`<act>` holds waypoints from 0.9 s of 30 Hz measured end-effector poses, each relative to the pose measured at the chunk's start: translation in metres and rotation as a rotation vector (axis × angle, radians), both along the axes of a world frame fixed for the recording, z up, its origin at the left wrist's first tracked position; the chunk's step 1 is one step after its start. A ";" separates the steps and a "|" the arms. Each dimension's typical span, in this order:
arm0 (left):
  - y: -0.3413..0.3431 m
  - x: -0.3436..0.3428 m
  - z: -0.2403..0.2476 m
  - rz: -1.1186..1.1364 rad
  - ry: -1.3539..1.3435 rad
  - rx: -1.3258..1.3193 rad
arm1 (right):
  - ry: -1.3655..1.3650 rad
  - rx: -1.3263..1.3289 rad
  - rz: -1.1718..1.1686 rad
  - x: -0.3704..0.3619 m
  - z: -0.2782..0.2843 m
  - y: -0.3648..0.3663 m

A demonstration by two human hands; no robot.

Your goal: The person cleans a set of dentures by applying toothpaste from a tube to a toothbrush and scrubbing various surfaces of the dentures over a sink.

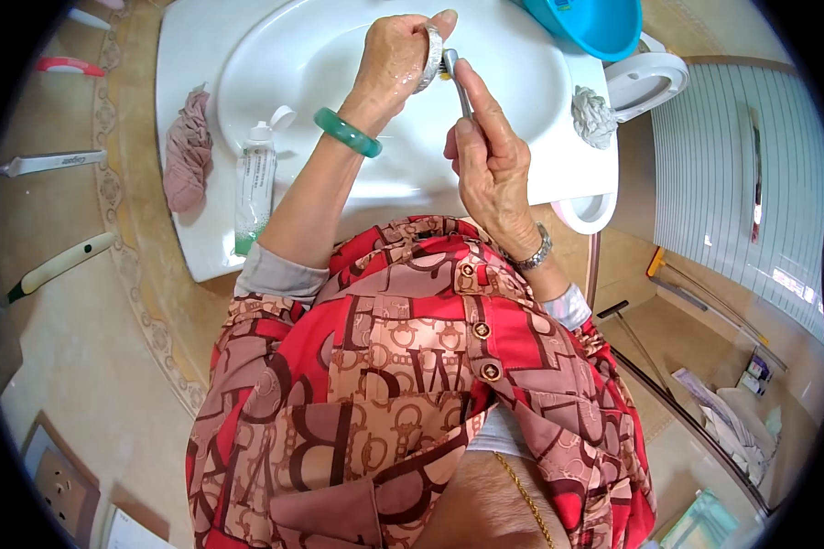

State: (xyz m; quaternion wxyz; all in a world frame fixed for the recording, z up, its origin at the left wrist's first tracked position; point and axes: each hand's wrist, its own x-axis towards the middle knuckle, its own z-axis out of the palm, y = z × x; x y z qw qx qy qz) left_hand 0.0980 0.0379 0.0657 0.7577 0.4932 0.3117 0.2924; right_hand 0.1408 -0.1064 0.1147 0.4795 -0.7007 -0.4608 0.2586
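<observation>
Over the white washbasin [275, 101], my left hand [389, 59] is closed round a silvery, patterned bangle [429, 64], its fingers partly hidden. My right hand [494, 165] grips a grey-handled toothbrush [463, 94], index finger stretched along it toward the head. The bristles are against or very close to the inner side of the bangle. Wet-looking skin shows on the left hand, and a green bangle [348, 134] circles that wrist. On the right wrist sits a metal watch [538, 249]. Beside my left forearm lies a clear and white bottle [257, 178] with its cap flipped up.
A crumpled pink cloth [189, 151] lies on the counter's left side, a whitish cloth [595, 117] on its right. The blue basin [600, 27] stands at the back right, near a white toilet [645, 82]. Several brushes, one red [69, 66], line the left wall.
</observation>
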 end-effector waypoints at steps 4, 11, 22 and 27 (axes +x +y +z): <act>0.004 -0.001 -0.002 0.007 0.057 0.053 | -0.003 0.014 0.004 0.001 -0.002 0.002; 0.003 -0.004 0.002 -0.053 0.001 -0.037 | -0.011 0.008 0.000 0.001 -0.002 0.002; -0.025 0.006 -0.010 -0.121 -0.009 -0.711 | -0.002 0.020 -0.013 0.008 -0.010 0.005; -0.027 0.009 -0.004 -0.001 0.083 -0.749 | 0.032 0.015 -0.018 0.012 -0.016 0.001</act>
